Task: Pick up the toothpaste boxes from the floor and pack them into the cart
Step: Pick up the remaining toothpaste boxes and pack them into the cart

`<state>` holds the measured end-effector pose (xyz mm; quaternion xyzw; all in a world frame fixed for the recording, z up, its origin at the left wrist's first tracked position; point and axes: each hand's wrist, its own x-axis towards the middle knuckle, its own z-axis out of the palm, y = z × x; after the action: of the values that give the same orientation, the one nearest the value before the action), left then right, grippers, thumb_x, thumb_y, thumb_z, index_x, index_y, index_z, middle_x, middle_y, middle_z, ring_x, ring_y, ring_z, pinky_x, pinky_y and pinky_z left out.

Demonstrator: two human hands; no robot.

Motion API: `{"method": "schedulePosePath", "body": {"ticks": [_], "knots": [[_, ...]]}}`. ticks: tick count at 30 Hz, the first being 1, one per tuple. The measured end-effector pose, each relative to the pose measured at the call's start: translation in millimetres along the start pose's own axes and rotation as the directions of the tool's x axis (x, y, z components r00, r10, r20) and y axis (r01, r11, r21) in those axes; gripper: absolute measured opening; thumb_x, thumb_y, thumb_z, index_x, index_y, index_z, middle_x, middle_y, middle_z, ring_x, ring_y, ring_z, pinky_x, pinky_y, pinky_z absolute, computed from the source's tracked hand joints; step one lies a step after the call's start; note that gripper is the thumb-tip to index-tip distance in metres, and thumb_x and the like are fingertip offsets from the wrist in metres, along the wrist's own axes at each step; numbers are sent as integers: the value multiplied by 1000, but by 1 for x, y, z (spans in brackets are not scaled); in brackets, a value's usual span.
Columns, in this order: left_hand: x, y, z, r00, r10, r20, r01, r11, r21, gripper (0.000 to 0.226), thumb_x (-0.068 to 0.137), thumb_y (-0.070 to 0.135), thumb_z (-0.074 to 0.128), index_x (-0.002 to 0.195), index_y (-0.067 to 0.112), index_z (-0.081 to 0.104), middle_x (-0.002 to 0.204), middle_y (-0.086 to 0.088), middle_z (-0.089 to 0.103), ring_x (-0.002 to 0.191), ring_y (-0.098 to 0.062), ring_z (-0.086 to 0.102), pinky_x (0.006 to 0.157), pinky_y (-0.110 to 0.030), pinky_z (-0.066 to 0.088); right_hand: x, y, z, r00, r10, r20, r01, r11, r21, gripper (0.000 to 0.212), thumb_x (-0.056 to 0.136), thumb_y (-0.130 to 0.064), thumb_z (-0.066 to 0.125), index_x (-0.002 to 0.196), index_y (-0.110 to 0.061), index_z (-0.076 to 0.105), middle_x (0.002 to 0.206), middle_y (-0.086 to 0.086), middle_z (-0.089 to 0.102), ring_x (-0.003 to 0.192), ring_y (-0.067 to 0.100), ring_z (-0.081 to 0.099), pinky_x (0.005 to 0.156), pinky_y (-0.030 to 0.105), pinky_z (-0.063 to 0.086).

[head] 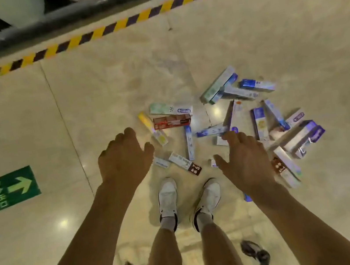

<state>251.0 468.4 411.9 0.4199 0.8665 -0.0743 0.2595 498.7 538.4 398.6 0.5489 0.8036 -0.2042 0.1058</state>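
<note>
Since the toothpaste boxes (260,125) are slim printed cartons, each is judged light, fairly stiff along its length, and easy to dent on the broad faces. The print looks glossy and the tiled floor (94,99) is polished, so a box pushed rather than lifted would likely skid. Suggested hold: pinch across the two long narrow sides near mid-length, or gather a few that lie parallel into one bundle.

Location: all boxes lie scattered on the floor just beyond the white shoes (167,196), spreading mostly to the right. A red box (172,121) lies flat at the left of the scatter, beside a pale green box (165,108) on its far side. At the right edge several overlap or lean on one another, among them a white-and-purple box (302,138). No cart can be made out in this view.

Left hand (125,157) — palm down, fingers loosely curled, nothing in it, over the left edge of the scatter.

Right hand (243,160) — palm down, fingers spread and straight, thumb held apart, nothing in it, over the right half of the pile. Contact with any box cannot be told. Both forearms reach forward and down
</note>
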Motion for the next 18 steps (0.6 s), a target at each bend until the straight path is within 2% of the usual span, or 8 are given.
{"method": "schedulePosePath", "body": {"ticks": [5, 9, 12, 15, 18], "knots": [[49, -48, 166, 974, -191, 125, 188, 981, 40, 46, 96, 51, 47, 123, 14, 55, 111, -5, 61, 100, -27, 61, 73, -36, 41, 37, 12, 172, 994, -13, 111, 5, 997, 74, 55, 81, -42, 78, 126, -19, 55, 109, 5, 63, 97, 29, 60, 78, 41, 51], [86, -68, 290, 945, -268, 189, 262, 963, 58, 39, 95, 49, 48, 101, 11, 57, 89, -4, 51, 81, -23, 49, 70, -34, 37, 58, 26, 297, 984, -42, 174, 23, 994, 111, 63, 83, -42, 78, 134, -19, 50, 117, 4, 59, 105, 26, 56, 79, 40, 53], [116, -75, 363, 927, -325, 188, 330, 944, 10, 36, 96, 50, 50, 89, 15, 48, 87, -4, 50, 83, -27, 53, 71, -34, 35, 75, 37, 382, 980, -65, 187, 49, 995, 89, 67, 81, -40, 81, 135, -17, 49, 120, 7, 59, 107, 27, 56, 85, 45, 54], [147, -82, 427, 895, -396, 204, 413, 910, -42, 46, 98, 57, 44, 99, 12, 54, 102, -13, 62, 100, -36, 61, 75, -35, 34, 91, 42, 454, 980, -90, 178, 82, 995, 50, 66, 79, -38, 82, 132, -17, 50, 119, 7, 60, 104, 29, 58, 85, 46, 53], [172, -85, 480, 861, -473, 187, 500, 854, -145, 65, 94, 69, 41, 111, 7, 56, 111, -15, 64, 105, -38, 61, 79, -38, 37, 101, 44, 509, 981, -130, 146, 133, 991, -5, 70, 75, -37, 86, 132, -15, 52, 122, 7, 60, 107, 30, 58, 88, 45, 52]]}}
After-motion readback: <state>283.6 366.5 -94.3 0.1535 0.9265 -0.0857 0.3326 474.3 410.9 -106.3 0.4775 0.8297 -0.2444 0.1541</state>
